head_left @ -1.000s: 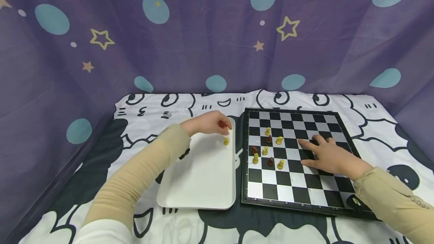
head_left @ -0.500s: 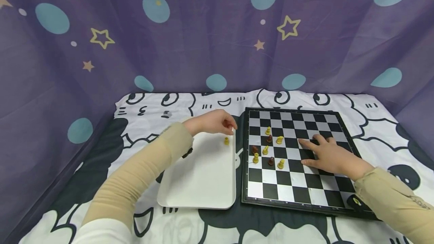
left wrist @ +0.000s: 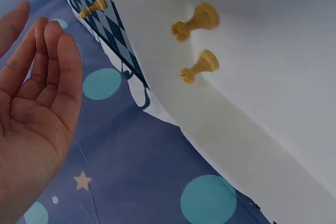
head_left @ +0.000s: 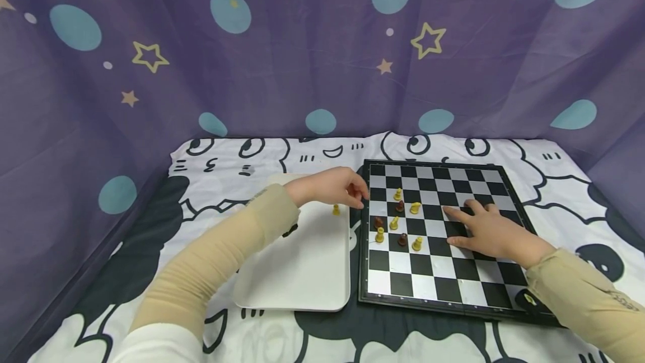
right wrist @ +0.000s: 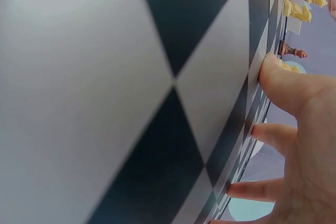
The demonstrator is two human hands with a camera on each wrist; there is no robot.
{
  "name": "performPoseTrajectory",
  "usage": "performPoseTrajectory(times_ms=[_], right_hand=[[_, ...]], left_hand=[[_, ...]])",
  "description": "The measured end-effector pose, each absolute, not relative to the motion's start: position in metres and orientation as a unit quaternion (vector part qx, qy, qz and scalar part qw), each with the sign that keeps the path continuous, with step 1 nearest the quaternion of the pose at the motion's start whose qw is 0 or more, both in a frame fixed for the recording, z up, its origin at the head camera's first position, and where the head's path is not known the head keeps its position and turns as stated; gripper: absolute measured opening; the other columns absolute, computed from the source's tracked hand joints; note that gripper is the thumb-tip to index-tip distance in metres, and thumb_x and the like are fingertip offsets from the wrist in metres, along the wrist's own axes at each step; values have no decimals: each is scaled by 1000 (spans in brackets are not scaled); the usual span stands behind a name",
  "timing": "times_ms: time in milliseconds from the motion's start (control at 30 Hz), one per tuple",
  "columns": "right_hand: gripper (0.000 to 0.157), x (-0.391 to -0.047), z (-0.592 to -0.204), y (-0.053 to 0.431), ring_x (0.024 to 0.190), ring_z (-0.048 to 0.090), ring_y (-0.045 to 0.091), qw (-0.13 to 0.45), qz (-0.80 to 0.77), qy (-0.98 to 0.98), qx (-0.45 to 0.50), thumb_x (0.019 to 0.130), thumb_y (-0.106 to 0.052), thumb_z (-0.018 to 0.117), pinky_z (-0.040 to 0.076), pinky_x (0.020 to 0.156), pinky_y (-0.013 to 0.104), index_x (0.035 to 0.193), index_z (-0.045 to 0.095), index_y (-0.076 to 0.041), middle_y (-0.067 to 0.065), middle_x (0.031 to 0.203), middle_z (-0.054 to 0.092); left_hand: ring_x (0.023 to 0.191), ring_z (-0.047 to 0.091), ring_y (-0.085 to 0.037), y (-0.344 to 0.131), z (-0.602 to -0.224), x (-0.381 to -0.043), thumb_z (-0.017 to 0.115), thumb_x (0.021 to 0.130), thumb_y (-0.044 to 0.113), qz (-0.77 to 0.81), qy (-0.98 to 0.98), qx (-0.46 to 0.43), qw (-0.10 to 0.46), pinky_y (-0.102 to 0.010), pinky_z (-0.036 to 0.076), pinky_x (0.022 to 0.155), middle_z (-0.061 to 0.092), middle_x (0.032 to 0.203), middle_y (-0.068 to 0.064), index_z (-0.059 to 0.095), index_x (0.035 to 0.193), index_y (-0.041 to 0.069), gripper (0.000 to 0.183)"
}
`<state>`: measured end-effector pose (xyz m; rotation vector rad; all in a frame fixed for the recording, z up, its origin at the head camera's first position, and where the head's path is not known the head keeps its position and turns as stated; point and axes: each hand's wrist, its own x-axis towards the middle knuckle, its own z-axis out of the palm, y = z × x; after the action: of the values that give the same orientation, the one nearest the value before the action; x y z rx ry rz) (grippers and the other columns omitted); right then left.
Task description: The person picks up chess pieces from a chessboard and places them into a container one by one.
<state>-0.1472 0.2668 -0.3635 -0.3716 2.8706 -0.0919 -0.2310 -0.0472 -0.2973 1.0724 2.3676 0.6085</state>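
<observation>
My left hand (head_left: pixel 342 186) is over the gap between the white tray (head_left: pixel 297 290) and the chessboard (head_left: pixel 448 290). In the left wrist view its fingers are loosely bent, and nothing shows between them and the thumb. Two yellow rooks (left wrist: pixel 195 22) stand in the tray; in the head view one yellow rook (head_left: pixel 336 210) shows, the other hidden by the hand. My right hand (head_left: pixel 491 234) rests on the board's right side, fingers spread. Several yellow pieces, a knight (head_left: pixel 415 208) among them, and dark red pieces (head_left: pixel 402 240) are on the board's left half.
The tray lies left of the chessboard, with a narrow strip of the black-and-white patterned cloth (head_left: pixel 262 340) between them. A purple curtain (head_left: pixel 302 71) hangs behind the table.
My left hand has left the yellow piece at its fingertips in the tray and moved right, towards the chessboard's left edge. The right hand and the board pieces have stayed put.
</observation>
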Motion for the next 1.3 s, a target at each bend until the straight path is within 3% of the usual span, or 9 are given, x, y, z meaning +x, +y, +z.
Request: performPoseTrajectory(times_ms=[233, 867, 1300], right_hand=[[80, -147, -364, 268, 112, 37, 62, 121, -32, 984, -127, 80, -66, 57, 45, 73, 68, 141, 44, -15, 35, 134, 35], [81, -148, -362, 267, 110, 40, 58, 122, -30, 985, -120, 79, -67, 56, 46, 73, 67, 141, 44, -16, 33, 133, 36], [82, -147, -363, 266, 112, 38, 60, 128, -32, 984, -122, 79, -68, 55, 46, 72, 67, 141, 44, -16, 34, 134, 35]], left_hand=[[78, 55, -10, -35, -301, -229, 68, 87, 11, 216, 857, 403, 237, -18, 47, 71, 65, 89, -4, 68, 110, 1, 25], [69, 50, -7, -14, -320, -224, 70, 85, 12, 167, 864, 407, 243, -16, 42, 61, 63, 79, 0, 71, 99, 7, 15], [74, 56, -5, -10, -329, -223, 69, 86, 12, 148, 861, 421, 246, -15, 46, 66, 70, 91, -3, 73, 98, 7, 13]])
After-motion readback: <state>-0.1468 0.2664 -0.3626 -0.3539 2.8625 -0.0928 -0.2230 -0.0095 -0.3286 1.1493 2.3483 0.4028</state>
